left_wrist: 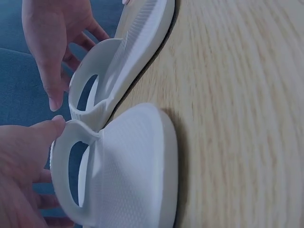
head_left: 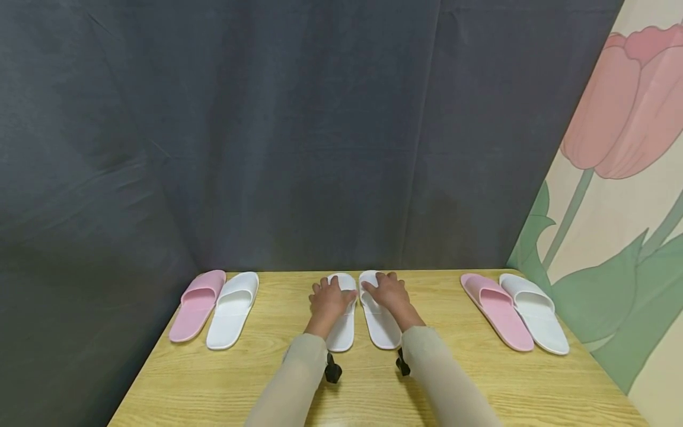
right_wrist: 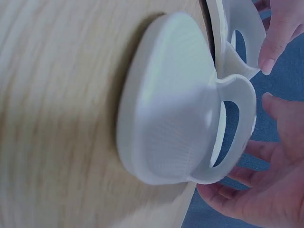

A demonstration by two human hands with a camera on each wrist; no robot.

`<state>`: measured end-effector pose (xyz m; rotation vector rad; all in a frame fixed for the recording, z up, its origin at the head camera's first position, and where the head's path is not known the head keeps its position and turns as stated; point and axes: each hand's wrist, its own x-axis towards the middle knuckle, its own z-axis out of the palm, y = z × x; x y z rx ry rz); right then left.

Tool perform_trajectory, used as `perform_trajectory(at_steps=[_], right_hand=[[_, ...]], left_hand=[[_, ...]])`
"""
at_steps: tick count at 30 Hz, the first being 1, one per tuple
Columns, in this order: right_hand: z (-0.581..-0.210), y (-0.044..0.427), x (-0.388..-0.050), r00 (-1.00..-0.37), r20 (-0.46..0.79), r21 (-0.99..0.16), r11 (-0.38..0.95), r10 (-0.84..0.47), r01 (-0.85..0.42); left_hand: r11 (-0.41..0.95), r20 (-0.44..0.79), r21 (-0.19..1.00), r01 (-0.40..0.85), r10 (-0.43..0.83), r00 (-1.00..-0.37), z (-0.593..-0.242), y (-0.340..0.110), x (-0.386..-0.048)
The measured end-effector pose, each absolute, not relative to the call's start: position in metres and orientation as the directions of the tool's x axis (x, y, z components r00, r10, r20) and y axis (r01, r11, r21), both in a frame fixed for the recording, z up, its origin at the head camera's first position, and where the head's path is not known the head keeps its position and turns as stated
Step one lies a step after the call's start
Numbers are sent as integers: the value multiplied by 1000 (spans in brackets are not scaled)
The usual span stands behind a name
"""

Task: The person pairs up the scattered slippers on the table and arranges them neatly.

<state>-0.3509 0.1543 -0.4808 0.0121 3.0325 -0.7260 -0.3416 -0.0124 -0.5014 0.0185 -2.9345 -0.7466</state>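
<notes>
Two white slippers, the left one and the right one, lie side by side near the table's back edge. Over the strap of the left slipper is my left hand, fingers spread. In the left wrist view my left hand has its thumb tip at the strap of the near slipper, its fingers extended beyond the strap. My right hand spreads over the right slipper's front. The right wrist view has my right hand beside that slipper, thumb apart from the strap and fingers near its outer side.
A pink slipper and a white slipper lie at the left. Another pink one and white one lie at the right of the wooden table. Dark cloth hangs behind.
</notes>
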Motion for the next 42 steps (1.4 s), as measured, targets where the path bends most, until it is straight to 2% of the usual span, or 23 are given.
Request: perform_trajectory(at_steps=[24, 42], right_hand=[[-471, 156, -354, -999, -30, -443, 895, 43, 52], [-460, 169, -348, -999, 25, -394, 919, 26, 15]], left_hand=[[922, 157, 374, 101, 45, -987, -479, -28, -338], [948, 206, 289, 137, 78, -975, -469, -40, -336]])
